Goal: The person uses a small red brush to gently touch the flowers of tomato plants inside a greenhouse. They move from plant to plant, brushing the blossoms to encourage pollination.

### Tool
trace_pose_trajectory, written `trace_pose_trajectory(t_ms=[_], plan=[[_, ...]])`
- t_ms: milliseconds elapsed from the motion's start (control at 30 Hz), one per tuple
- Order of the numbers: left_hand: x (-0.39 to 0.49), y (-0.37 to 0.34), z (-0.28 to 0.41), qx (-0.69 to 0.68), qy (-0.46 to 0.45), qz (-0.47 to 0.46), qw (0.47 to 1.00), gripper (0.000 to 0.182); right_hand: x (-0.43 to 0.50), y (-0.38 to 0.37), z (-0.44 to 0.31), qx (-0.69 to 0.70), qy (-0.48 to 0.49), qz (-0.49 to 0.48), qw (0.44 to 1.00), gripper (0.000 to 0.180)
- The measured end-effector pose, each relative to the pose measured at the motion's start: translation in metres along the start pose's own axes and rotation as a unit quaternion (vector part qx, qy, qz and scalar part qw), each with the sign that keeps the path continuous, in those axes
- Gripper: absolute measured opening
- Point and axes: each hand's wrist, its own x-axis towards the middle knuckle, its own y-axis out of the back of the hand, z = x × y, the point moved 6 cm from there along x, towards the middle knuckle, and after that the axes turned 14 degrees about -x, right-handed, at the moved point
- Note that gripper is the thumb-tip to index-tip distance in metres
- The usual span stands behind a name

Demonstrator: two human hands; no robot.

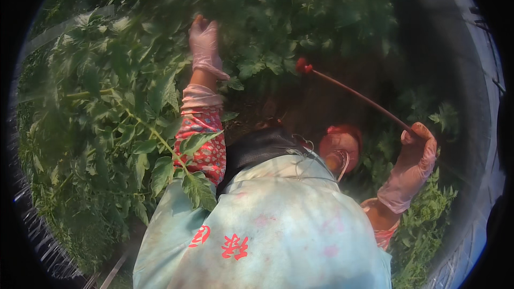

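Observation:
My right hand (415, 156), in a thin clear glove, grips the end of a slender stick (361, 95). A red-soaked tip (304, 66) sits on the stick's far end, just below some leaves. My left hand (204, 44), gloved as well, reaches up among tomato plant leaves (257, 62). Its fingertips are bent together; blur and foliage hide whether anything is between them. At my waist a red-stained container (341, 146) hangs from a cord, its rim bright red.
Dense tomato plants (92, 140) crowd the left side, and one leafy stem (154, 130) crosses my left sleeve (200, 140). A pale stained apron (289, 224) with red writing covers my front. Translucent plastic sheeting (478, 100) curves along the right.

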Motion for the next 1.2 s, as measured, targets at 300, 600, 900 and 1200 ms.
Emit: trace_pose_trajectory(t_ms=[300,600,900,1200], plan=[[0.045,-0.017,-0.057,0.015,0.239,-0.078,0.968,0.055,0.044,-0.056,0.015,-0.091,-0.040,0.000,0.995,0.036],[0.004,0.009,-0.067,-0.004,0.123,-0.011,0.992,0.036,0.077,-0.114,0.059,-0.108,-0.117,-0.137,0.978,0.036],[-0.028,0.025,-0.062,-0.045,0.162,0.040,0.985,0.037,0.078,-0.168,0.105,-0.126,-0.123,-0.244,0.954,0.029],[-0.035,0.025,-0.061,-0.015,0.140,0.032,0.989,0.045,0.076,-0.184,0.125,-0.133,-0.079,-0.275,0.949,0.023]])
